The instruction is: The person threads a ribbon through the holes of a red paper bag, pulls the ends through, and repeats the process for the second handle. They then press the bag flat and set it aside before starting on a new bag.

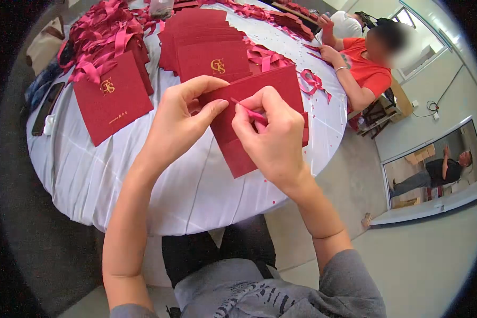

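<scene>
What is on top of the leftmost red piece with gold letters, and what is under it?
Pink ribbons overlap the leftmost red piece. Under it, edges of more red pieces show; the rest is covered.

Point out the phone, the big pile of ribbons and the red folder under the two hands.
Phone [47, 107]: head view, middle of its dark face.
Ribbon pile [108, 32]: head view, middle of the heap.
Red folder [222, 125]: head view, bare surface between the hands.

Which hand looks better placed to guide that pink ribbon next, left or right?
Probably the right hand: it already grips the pink ribbon over the red folder. The left hand is at the folder's upper part.
</scene>
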Demonstrator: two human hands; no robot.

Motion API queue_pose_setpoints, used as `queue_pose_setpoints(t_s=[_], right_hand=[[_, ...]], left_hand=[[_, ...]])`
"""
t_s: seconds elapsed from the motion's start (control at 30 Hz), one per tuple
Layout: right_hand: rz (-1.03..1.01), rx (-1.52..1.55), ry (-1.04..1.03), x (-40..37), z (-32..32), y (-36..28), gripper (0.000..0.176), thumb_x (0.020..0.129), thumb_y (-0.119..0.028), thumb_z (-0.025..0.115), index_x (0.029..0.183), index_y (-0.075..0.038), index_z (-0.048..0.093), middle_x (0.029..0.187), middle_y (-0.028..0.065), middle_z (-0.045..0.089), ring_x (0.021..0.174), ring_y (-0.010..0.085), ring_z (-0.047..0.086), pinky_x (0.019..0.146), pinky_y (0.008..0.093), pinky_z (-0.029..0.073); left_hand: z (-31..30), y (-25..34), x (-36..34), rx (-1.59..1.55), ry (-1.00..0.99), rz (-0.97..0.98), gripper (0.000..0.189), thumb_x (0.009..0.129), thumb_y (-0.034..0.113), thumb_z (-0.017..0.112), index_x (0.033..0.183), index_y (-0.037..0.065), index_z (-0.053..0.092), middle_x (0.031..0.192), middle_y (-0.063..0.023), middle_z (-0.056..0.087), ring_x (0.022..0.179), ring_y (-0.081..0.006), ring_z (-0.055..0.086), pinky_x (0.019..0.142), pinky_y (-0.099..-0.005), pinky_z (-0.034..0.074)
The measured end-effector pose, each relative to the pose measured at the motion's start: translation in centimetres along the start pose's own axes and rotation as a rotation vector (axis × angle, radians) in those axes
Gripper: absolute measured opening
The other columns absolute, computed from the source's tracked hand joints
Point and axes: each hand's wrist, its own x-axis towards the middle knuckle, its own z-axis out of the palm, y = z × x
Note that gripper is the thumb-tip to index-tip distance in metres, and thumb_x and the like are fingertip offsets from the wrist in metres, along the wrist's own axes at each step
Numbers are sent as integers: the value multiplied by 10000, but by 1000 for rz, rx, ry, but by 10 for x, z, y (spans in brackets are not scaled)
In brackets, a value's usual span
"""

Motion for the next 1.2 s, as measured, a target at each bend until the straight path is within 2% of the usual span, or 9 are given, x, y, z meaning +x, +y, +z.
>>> queue_pose_setpoints(t_s=[0.1,0.13,0.27,0.4,0.43,0.83,1.0,1.07,1.2], right_hand=[[-37,-37,32,0,0,1,125,742,0,645,752,4,521,647,78,568,544,113,555,447,233,428],[-3,-8,17,1,-1,-2,175,728,-3,639,759,-11,468,659,146,553,567,302,576,495,377,453],[-38,-34,40,0,-1,-3,168,732,-18,623,770,-18,459,666,153,552,602,331,579,523,408,461],[-52,-42,52,-2,-1,-7,164,736,-23,605,791,-16,451,660,152,544,615,339,580,539,416,476],[-55,-88,98,-2,1,-7,157,723,-9,648,764,-13,497,654,124,569,551,231,605,493,313,479],[-29,-189,-42,1,12,-12,120,674,-84,583,656,30,551,785,198,489,710,315,559,579,394,473],[34,99,68,-1,13,-4,248,675,-104,582,872,36,526,843,191,502,745,318,535,611,377,446],[-191,-355,328,3,-3,-14,336,672,-127,588,955,23,486,906,204,495,853,334,486,709,387,418],[-249,-357,74,3,-18,-13,241,665,-157,583,828,19,573,925,199,487,924,321,439,799,403,368]], left_hand=[[2,-1,-1,15,37,26,202,800,5,607,997,-39,601,875,-46,636,781,-82,567,674,-225,465],[2,-1,-1,26,50,34,205,795,11,614,995,-37,602,868,-44,636,769,-82,566,663,-225,459],[6,-1,-2,81,85,90,209,782,14,621,987,-26,607,826,-53,632,730,-82,553,642,-219,438],[9,1,-5,177,117,160,214,770,-1,614,983,-14,608,802,-69,637,700,-98,553,622,-244,434],[9,2,-5,194,115,195,218,766,-6,615,984,-12,609,806,-74,638,700,-108,556,628,-249,438],[9,0,-15,474,26,362,361,776,-114,467,1130,-63,516,1076,-138,581,1023,-222,545,910,-302,396],[-10,-10,-12,483,-42,345,359,819,-103,476,1172,-42,505,1154,-125,557,1078,-215,521,923,-296,388],[-14,-11,-12,477,-49,368,339,824,-98,471,1158,-41,499,1121,-115,541,1039,-209,516,892,-283,394],[-13,-8,-13,535,-84,415,328,848,-73,458,1174,-39,449,1150,-115,489,993,-208,490,882,-297,387]])
